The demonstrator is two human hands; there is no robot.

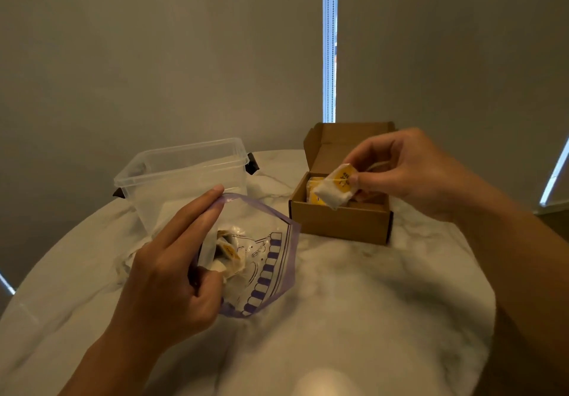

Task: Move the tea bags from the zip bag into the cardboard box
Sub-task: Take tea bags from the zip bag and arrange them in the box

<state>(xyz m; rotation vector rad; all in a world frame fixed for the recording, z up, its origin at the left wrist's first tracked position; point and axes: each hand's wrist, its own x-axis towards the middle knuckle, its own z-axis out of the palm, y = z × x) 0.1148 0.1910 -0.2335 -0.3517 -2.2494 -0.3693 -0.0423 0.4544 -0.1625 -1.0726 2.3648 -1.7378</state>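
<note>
At a round marble surface (369, 288), a person's left hand (172, 275) grips a clear zip bag (261, 260) by its purple-edged mouth, two fingers (197, 214) stretched along the rim and the others curled. The mouth gapes open, and several tea bags (229, 252) lie bunched inside. A lidless clear plastic tub (184, 177) stands just behind, at the bag's 11 o'clock. At its 2 o'clock sits the cardboard box (338, 220), lid flap upright, with yellow-labelled packets already inside. Over the box's open top, the right hand (409, 174) pinches one white, yellow-labelled tea bag (335, 187) between thumb and forefinger. Drawn blinds (154, 56) fill the wall at 12 o'clock, split by a bright slit of daylight (330, 41).
</note>
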